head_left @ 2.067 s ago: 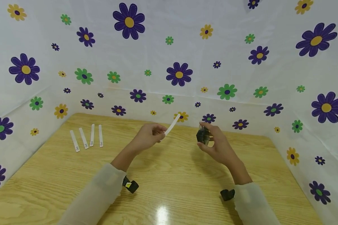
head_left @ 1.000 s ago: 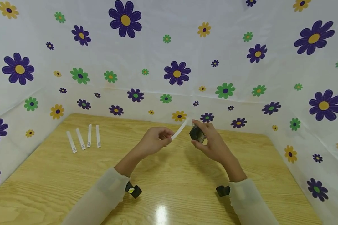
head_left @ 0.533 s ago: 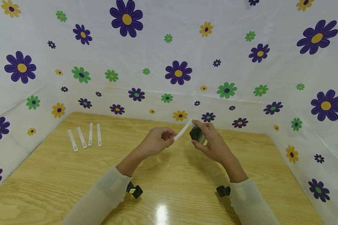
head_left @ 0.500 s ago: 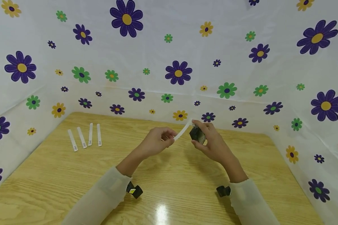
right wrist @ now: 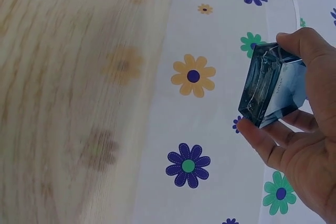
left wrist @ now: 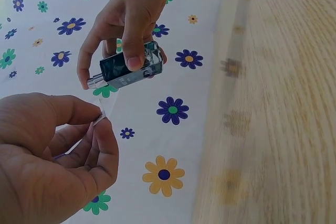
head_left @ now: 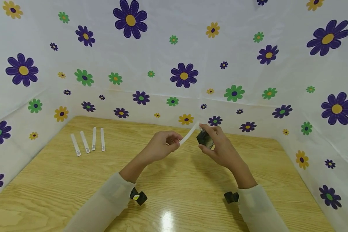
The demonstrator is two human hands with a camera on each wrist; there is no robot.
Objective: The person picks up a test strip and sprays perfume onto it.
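My left hand (head_left: pixel 159 145) pinches the lower end of a white paper test strip (head_left: pixel 189 133) between thumb and fingers. The strip slants up to the right, slightly curved, its far end close to the bottle's top. A dark, faceted glass perfume bottle (head_left: pixel 203 138) is gripped in my right hand (head_left: pixel 224 149), held up over the table and tilted. In the left wrist view, the right index fingertip lies on the silver spray nozzle (left wrist: pixel 97 81), which faces the strip. From the right wrist, the bottle's thick glass base (right wrist: pixel 260 85) shows, with the strip (right wrist: pixel 295 6) beyond.
Several white paper strips (head_left: pixel 94 138) with small printed ends lie side by side at the table's back left. The wooden table (head_left: pixel 177 180) meets a white flowered cloth (head_left: pixel 150 58) at the back and both sides. Black wrist cameras (head_left: pixel 139 197) hang under both sleeves.
The left hand has moved right, bringing the strip's tip up to the bottle. The right hand has shifted slightly left, tilting the bottle. Over the last half second both hands are nearly still.
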